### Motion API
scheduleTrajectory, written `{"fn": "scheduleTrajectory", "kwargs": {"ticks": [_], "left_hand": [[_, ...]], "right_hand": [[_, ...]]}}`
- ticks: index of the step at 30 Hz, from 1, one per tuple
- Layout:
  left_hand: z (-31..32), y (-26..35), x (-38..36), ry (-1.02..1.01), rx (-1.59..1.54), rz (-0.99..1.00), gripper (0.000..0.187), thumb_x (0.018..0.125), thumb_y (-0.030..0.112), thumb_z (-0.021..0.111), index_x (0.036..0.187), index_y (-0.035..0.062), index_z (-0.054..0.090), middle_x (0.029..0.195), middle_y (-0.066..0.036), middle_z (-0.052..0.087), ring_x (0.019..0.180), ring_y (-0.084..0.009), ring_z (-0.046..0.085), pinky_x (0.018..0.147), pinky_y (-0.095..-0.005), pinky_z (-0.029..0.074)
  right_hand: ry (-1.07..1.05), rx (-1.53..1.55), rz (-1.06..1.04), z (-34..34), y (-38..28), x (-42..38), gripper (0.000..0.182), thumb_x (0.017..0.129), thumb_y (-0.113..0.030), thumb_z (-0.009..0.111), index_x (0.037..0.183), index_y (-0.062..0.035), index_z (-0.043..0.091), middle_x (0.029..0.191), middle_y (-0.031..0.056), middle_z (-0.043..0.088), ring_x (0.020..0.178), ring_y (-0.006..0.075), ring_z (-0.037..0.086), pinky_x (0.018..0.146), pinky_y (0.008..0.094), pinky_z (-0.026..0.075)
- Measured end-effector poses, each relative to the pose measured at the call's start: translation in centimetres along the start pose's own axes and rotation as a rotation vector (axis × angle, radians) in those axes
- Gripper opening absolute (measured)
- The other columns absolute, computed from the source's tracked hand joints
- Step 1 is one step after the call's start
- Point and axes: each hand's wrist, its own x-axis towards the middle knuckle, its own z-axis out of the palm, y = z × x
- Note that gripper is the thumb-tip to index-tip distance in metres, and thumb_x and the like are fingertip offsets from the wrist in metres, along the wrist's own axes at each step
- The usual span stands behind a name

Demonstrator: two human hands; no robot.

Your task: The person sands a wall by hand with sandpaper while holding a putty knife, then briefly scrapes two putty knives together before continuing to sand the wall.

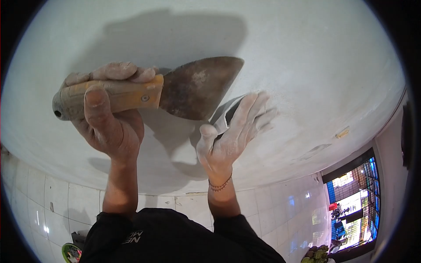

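My left hand is wrapped round the wooden handle of a putty knife, thumb in front and fingertips over the top. The broad, stained blade points right, its lower corner near my right hand. My right hand, white with dust, presses a folded piece of sandpaper against the pale wall. Its fingers lie over the sheet, and the thumb sits at the near edge. Most of the sandpaper is hidden under the fingers.
A small yellowish fitting sits on the wall at right, near a patch of rough surface. Glossy tiles cover the floor below. A barred window is at lower right, and a green-rimmed container at lower left.
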Motion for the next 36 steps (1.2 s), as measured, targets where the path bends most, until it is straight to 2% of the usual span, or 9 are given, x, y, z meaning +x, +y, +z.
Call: {"fn": "scheduleTrajectory", "kwargs": {"ticks": [3, 11, 16, 22, 25, 28, 32, 34, 36], "left_hand": [[-0.1, 0.1, 0.2, -0.001, 0.046, 0.020, 0.023, 0.090, 0.019, 0.051, 0.105, 0.0055, 0.039, 0.088, -0.020, 0.062, 0.076, -0.0289, 0.065, 0.069, -0.0428, 0.057], [0.0, 0.3, 0.0, 0.024, 0.088, 0.014, 0.024, 0.090, 0.018, 0.052, 0.104, 0.0044, 0.037, 0.086, -0.021, 0.062, 0.073, -0.0302, 0.066, 0.067, -0.0400, 0.057], [0.3, 0.3, 0.1, 0.012, 0.096, -0.007, 0.024, 0.090, 0.019, 0.051, 0.104, 0.0045, 0.037, 0.087, -0.020, 0.062, 0.073, -0.0301, 0.066, 0.068, -0.0410, 0.057], [-0.1, 0.6, -0.4, -0.039, 0.068, 0.038, 0.023, 0.091, 0.021, 0.050, 0.105, 0.0075, 0.039, 0.089, -0.018, 0.062, 0.076, -0.0289, 0.065, 0.071, -0.0439, 0.057], [-0.9, 1.6, -0.1, -0.042, 0.094, 0.102, 0.022, 0.091, 0.022, 0.049, 0.106, 0.0090, 0.040, 0.089, -0.018, 0.062, 0.077, -0.0286, 0.065, 0.072, -0.0448, 0.057], [-1.3, 1.6, 0.1, -0.020, 0.047, 0.082, 0.022, 0.092, 0.022, 0.048, 0.107, 0.0089, 0.040, 0.089, -0.018, 0.062, 0.076, -0.0281, 0.065, 0.070, -0.0446, 0.057], [-2.0, 0.9, -0.1, -0.022, 0.062, 0.076, 0.021, 0.091, 0.021, 0.049, 0.106, 0.0087, 0.040, 0.089, -0.018, 0.062, 0.076, -0.0278, 0.065, 0.068, -0.0447, 0.057], [-1.8, 0.5, -0.6, 0.018, 0.068, 0.069, 0.022, 0.091, 0.021, 0.050, 0.106, 0.0088, 0.040, 0.089, -0.018, 0.062, 0.075, -0.0279, 0.065, 0.067, -0.0441, 0.058], [-1.6, 0.6, -0.8, 0.040, 0.049, 0.029, 0.025, 0.091, 0.021, 0.050, 0.110, 0.0090, 0.039, 0.089, -0.018, 0.062, 0.079, -0.0287, 0.065, 0.069, -0.0421, 0.057]], "right_hand": [[0.067, 0.051, -0.090, -0.2, -0.5, 1.7, 0.086, 0.084, -0.066, 0.026, 0.137, 0.0013, 0.027, 0.145, 0.0221, 0.016, 0.130, 0.0517, -0.007, 0.098, 0.0617, -0.015], [0.086, 0.047, -0.058, 0.7, -1.0, 1.2, 0.085, 0.084, -0.065, 0.025, 0.136, 0.0025, 0.027, 0.144, 0.0224, 0.017, 0.130, 0.0517, -0.005, 0.098, 0.0620, -0.013], [0.030, -0.024, -0.014, 0.3, -0.7, 0.0, 0.084, 0.085, -0.064, 0.026, 0.136, 0.0030, 0.028, 0.144, 0.0219, 0.017, 0.130, 0.0515, -0.005, 0.098, 0.0625, -0.014], [0.063, 0.064, -0.048, 0.3, -0.9, 1.8, 0.084, 0.085, -0.065, 0.023, 0.135, 0.0019, 0.030, 0.144, 0.0204, 0.018, 0.129, 0.0524, -0.007, 0.095, 0.0641, -0.016], [0.054, 0.009, -0.053, 0.3, -0.7, -0.2, 0.082, 0.086, -0.063, 0.027, 0.135, 0.0024, 0.032, 0.144, 0.0208, 0.021, 0.131, 0.0505, -0.005, 0.098, 0.0621, -0.014], [0.100, 0.072, -0.097, -0.2, -1.5, 2.8, 0.080, 0.086, -0.062, 0.028, 0.135, 0.0008, 0.032, 0.144, 0.0200, 0.020, 0.131, 0.0501, -0.005, 0.098, 0.0623, -0.014], [0.037, 0.060, -0.087, 0.1, -0.8, 0.7, 0.079, 0.086, -0.061, 0.029, 0.135, 0.0011, 0.032, 0.144, 0.0206, 0.021, 0.130, 0.0510, -0.004, 0.098, 0.0621, -0.013], [0.026, 0.029, -0.123, 1.0, -0.4, -1.4, 0.078, 0.087, -0.061, 0.031, 0.134, 0.0009, 0.033, 0.143, 0.0201, 0.022, 0.130, 0.0515, -0.003, 0.099, 0.0622, -0.011], [0.023, 0.021, -0.167, 1.0, 0.0, -0.6, 0.082, 0.085, -0.065, 0.027, 0.136, -0.0012, 0.031, 0.145, 0.0177, 0.019, 0.131, 0.0509, -0.004, 0.097, 0.0684, -0.003]]}}
